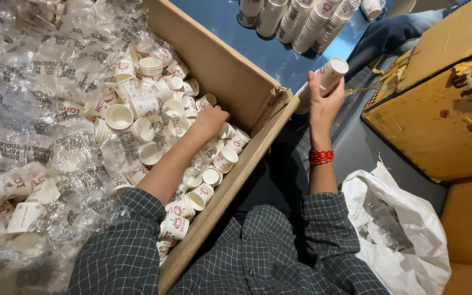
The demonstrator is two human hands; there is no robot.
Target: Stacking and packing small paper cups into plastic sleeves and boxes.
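My checked sleeves [247,257] fill the near edge of the view, and everything else I place against the big cardboard box [230,76] that runs away from me on a slant. My left hand [210,121] is down inside the box, against its near wall, fingers curled among the loose paper cups [148,106]; whether it has one pinched I cannot tell, because the knuckles cover the fingertips. The cups lie every way in there, some upright, some on their sides, heaped over crinkled clear plastic wrap [23,109] that spills out past the box's far left. My right hand [323,104] is outside the box, just past its torn corner, raised and closed around a cup stack [323,79]. The stack's long axis tilts up and away to the right, its open mouth at the far end. So the loose cups lie left of the stack, across the box wall, and my left hand is the nearer one to them. Beyond the box, more stacks [301,19] lie on a blue surface [230,27]. A second yellowish box [438,120] sits to the right, a white bag [405,240] nearer me.
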